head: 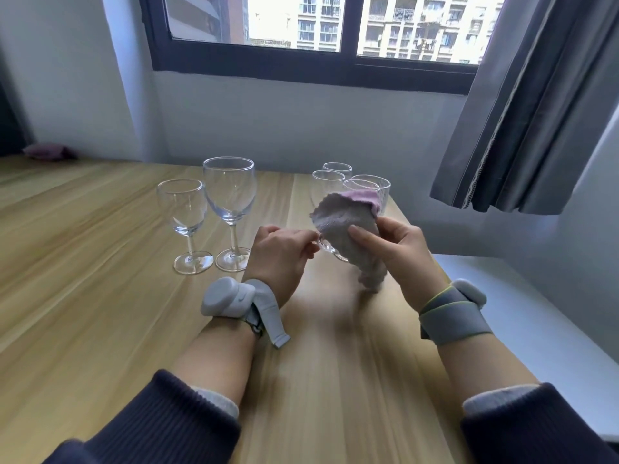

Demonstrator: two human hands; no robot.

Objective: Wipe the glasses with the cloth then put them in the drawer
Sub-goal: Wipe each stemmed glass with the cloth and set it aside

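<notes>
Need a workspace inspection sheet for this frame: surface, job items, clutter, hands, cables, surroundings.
Surface: wooden table, grain running away from the camera.
Job's things: two stemmed glasses upright, side by side at left; three tumblers grouped behind the hands; one held glass mostly wrapped in the cloth. Drawer not in view.
Clutter: small purple bundle at far left edge.
Hands: left hand pinches the held glass; right hand grips the cloth, fingers pressed on it. Both wrists carry strapped units.
Cables: nothing seen.
Surroundings: window, grey curtain at right, white ledge.
</notes>
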